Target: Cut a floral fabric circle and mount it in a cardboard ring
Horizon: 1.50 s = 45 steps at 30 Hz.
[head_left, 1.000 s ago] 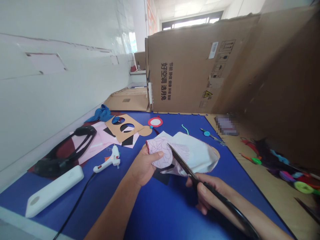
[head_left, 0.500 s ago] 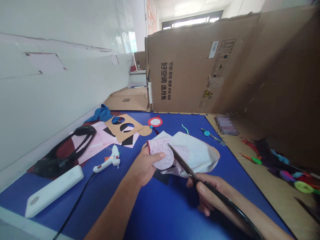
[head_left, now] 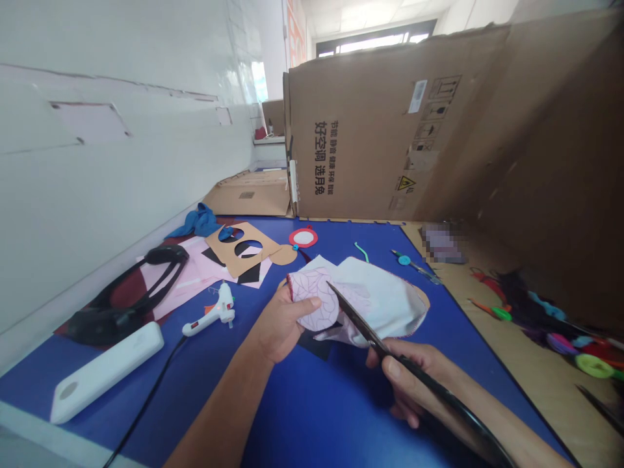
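My left hand is closed on a piece of whitish fabric printed with purple lines, the thumb pressed flat on top. In my right hand is a large pair of dark scissors, their blades reaching up and left to the fabric's right edge. The blades look nearly closed against the cloth. A wider sheet of the same cloth spreads to the right behind the scissors, with a stitched edge. Black paper shows partly beneath my left hand.
A glue gun with a cord and a long white device lie on the blue mat at left, beside black headphones. Cut brown card and a red ring lie beyond. A cardboard box stands behind; craft bits lie at right.
The fingers of my right hand have shifted slightly under the scissors. The fabric and my left hand look the same as before.
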Motion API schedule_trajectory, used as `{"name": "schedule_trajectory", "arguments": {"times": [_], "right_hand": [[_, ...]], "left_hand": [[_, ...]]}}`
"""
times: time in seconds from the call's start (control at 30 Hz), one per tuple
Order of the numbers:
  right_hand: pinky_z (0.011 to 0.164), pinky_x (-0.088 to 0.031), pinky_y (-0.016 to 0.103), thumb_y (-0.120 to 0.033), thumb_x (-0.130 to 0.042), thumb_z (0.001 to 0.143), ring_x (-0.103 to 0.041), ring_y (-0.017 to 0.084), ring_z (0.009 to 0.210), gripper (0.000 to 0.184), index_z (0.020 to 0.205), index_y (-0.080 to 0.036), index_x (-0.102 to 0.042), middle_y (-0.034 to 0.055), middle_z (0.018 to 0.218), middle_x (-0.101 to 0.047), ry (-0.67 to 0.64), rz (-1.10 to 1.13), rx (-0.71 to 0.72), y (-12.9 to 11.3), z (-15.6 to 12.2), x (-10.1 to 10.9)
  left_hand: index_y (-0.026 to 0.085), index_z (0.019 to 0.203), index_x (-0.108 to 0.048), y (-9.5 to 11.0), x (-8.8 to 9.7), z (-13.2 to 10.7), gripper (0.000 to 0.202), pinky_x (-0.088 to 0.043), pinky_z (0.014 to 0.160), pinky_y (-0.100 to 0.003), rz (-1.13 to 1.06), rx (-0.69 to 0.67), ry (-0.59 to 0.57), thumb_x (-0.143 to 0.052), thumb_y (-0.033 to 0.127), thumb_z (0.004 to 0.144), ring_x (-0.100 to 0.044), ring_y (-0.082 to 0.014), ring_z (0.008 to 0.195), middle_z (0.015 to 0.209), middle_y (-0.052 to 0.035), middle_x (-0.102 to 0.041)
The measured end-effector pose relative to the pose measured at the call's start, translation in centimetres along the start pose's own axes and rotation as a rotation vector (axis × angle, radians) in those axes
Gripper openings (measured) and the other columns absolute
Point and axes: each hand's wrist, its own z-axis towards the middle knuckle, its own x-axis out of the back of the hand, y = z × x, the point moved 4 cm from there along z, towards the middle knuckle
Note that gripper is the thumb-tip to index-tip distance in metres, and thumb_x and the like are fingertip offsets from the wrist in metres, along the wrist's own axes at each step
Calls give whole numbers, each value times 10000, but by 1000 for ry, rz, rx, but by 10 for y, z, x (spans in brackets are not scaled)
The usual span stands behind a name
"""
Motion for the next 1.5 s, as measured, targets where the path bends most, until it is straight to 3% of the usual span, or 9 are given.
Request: {"name": "schedule_trajectory", "arguments": {"times": [0.17,0.47,0.7,1.3,1.5], "right_hand": [[659,-549,327,-849,-686,849,-449,94,470,680,1008,-188,-666,-92,612,-448,-4,-22,-7,-1,-1,1],[693,-538,334,-899,-563,889,-630,194,680,739,1109,-213,-728,6,728,-633,80,-156,80,-18,-13,2],[668,-507,318,-859,-550,932,-624,190,664,712,1138,-203,-733,26,744,-669,53,-179,82,-13,-10,4],[645,-531,327,-856,-522,945,-617,186,586,748,1090,-158,-746,18,628,-628,109,-124,112,-5,-8,1],[626,-558,325,-872,-552,914,-568,160,526,754,1085,-159,-728,-14,600,-584,47,-152,101,-4,-5,2]], "left_hand": [[152,1226,-773,0,1,0,524,-581,992,-476,-8,9,17,-926,173,725,-767,-347,1099,1179,-162,-809],[151,1241,-776,2,-3,-2,532,-583,994,-469,-1,-2,3,-925,173,731,-769,-349,1099,1143,-155,-818],[162,1321,-751,-3,-4,-2,599,-582,975,-451,-4,27,-22,-917,174,746,-758,-345,1122,1180,-160,-808],[138,1285,-762,-1,-3,-2,582,-593,901,-402,-3,28,-22,-926,178,729,-780,-320,1035,1137,-158,-818],[135,1292,-749,3,-3,-3,621,-604,848,-380,10,21,-5,-941,181,704,-786,-319,1005,1082,-144,-826]]}}
